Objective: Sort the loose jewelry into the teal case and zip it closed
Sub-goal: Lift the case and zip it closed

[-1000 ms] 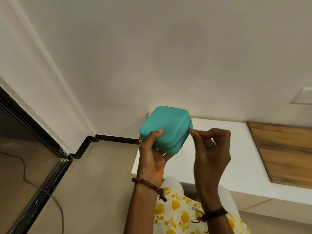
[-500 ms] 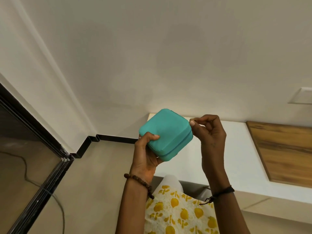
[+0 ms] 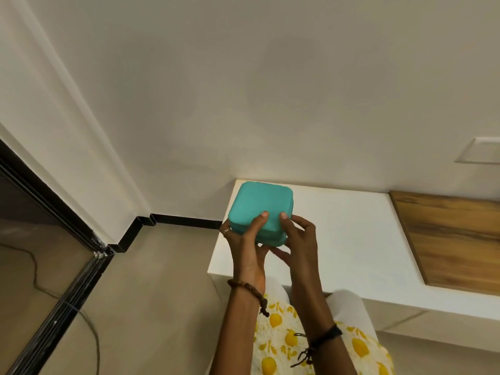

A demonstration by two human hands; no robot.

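Above the near left corner of the white tabletop (image 3: pixel 338 239) we hold the teal case (image 3: pixel 261 208) in the air, lid shut and facing us, tilted a little toward the wall. Our left hand (image 3: pixel 244 246) grips its near left corner, thumb laid on the lid and fingers curled underneath; our right hand (image 3: pixel 300 239) grips the near right corner the same way, thumb on top and fingers wrapped round the lower shell. The zipper seam shows as a darker line along the right and near sides, but the pull is hidden from us, so we cannot tell whether the zip has run its whole course. No loose jewelry is in view, which suggests the sorting is done and we are at the closing or checking stage. To do this well, we should keep the two shells pressed squarely together with both thumbs, turn the case until the pull comes into sight, and confirm that it sits at the end of its track. Beyond the case lie a wooden panel (image 3: pixel 454 239) set into the tabletop and the plain wall (image 3: pixel 243 90); setting the case down flat, well in from the tabletop's edge, seems the safest finish.
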